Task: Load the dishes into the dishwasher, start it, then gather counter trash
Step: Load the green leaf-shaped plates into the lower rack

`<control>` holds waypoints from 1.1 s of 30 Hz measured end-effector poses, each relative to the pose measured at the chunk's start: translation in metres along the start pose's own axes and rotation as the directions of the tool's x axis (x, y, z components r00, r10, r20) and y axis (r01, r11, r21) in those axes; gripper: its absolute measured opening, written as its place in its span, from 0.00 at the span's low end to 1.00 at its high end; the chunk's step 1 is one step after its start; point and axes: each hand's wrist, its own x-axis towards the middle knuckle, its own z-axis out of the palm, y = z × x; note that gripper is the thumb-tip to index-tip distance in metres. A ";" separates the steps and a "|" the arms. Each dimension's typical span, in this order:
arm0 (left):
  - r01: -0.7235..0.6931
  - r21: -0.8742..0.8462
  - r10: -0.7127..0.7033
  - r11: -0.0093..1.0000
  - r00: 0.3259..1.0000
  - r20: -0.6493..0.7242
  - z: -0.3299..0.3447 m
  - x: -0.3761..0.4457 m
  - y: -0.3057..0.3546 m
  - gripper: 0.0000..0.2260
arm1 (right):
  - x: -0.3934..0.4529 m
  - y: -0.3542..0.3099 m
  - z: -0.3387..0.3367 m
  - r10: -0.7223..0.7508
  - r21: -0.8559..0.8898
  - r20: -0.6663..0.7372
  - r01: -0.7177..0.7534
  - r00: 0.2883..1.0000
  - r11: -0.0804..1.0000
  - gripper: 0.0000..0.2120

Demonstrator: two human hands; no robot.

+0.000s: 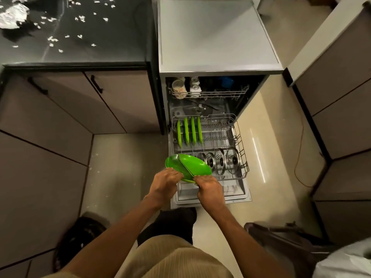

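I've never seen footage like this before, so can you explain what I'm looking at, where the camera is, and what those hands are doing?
There is no robot here. The one picture comes from a camera worn on a person's head, looking down at their own arms. The left hand and the right hand each have a grip on the green plates, held above the open dishwasher. Its lower rack is pulled out, with four green plates standing on edge and steel lids in it. Cups sit in the upper rack. On the dark counter to the left lie white scraps and crumpled foil.
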 end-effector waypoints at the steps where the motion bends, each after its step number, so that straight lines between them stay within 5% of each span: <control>1: 0.001 -0.006 0.000 1.000 1.000 0.006 0.006 0.009 0.000 0.17 | 0.007 0.009 -0.002 0.008 -0.007 0.005 -0.008 1.000 1.000 0.20; 12: 0.068 -0.089 -0.065 0.994 0.997 0.035 0.058 0.155 0.007 0.16 | 0.116 0.117 -0.027 0.059 -0.053 0.072 -0.055 0.996 0.997 0.14; 23: 0.314 -0.164 -0.284 0.935 0.941 0.184 0.132 0.255 -0.004 0.10 | 0.223 0.230 -0.001 -0.004 -0.091 0.269 0.030 0.963 0.995 0.14; 33: 0.691 -0.176 -0.646 0.701 0.719 0.255 0.237 0.314 -0.002 0.12 | 0.304 0.312 0.042 -0.126 -0.124 0.463 0.205 0.878 0.971 0.15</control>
